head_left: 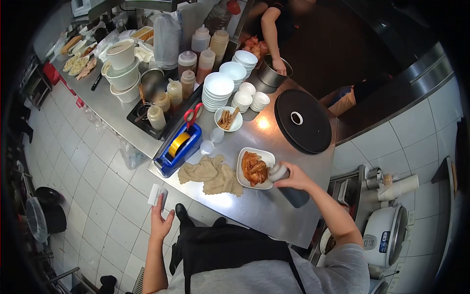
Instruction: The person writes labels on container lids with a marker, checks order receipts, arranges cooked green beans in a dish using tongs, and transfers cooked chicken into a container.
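My right hand (pixel 293 177) is wrapped round the neck of a dark bottle (pixel 294 196) with a pale top, at the right side of a white square bowl (pixel 241 169). Reddish-orange food (pixel 254 169) lies in the bowl. My left hand (pixel 160 219) is off the counter's front edge, over the floor, with a small white packet or card (pixel 155 194) at its fingertips. A crumpled beige cloth (pixel 210 175) lies left of the bowl, beside a blue tape dispenser (pixel 178 149) with yellow tape and red-handled scissors (pixel 193 115).
Stacked white bowls (pixel 218 90), a bowl of brown sticks (pixel 228 119) and sauce bottles (pixel 206 65) stand farther back. A round black tray (pixel 303 132) bears a small sauce cup. Another person's hand (pixel 279 66) reaches into a metal pot (pixel 269 77). A rice cooker (pixel 384 235) is at right.
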{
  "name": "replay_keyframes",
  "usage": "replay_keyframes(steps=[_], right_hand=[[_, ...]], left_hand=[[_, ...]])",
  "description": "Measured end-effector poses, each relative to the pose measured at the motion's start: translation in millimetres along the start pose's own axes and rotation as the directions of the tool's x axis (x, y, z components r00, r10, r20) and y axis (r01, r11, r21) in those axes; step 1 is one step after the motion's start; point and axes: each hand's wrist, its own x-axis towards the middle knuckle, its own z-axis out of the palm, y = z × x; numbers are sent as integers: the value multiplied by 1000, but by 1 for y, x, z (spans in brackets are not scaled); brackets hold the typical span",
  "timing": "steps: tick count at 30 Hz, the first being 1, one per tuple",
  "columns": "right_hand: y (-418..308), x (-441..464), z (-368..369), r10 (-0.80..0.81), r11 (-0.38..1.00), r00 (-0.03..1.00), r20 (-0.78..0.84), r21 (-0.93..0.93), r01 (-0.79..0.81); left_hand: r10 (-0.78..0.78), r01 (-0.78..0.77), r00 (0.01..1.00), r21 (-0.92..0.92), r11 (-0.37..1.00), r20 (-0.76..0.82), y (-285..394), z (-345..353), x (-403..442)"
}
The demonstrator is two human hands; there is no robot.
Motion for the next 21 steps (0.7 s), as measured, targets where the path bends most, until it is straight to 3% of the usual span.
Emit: replay_keyframes(steps=[1,4,8,11,17,21], right_hand=[[4,-7,0,82,993,997,8,-89,-80],[5,-11,1,100,969,992,74,-232,-81],[-2,-5,3,52,925,997,56,-379,-27],[-1,4,1,94,906,995,34,-417,-72],[-9,1,-8,115,915,993,-2,-388,-107],[-12,-13,-11,161,957,987,11,-245,-153]], left_hand=[[-9,9,1000,-6,1000,-10,1,2,-5],[-44,44,999,-33,999,-26,0,9,-17],[-58,57,998,-33,998,-37,-6,13,-25],[-52,52,998,-11,999,-37,-6,11,-23],[-40,39,999,-38,999,-20,0,1,-3],[-31,31,999,-17,999,10,-3,-11,12]])
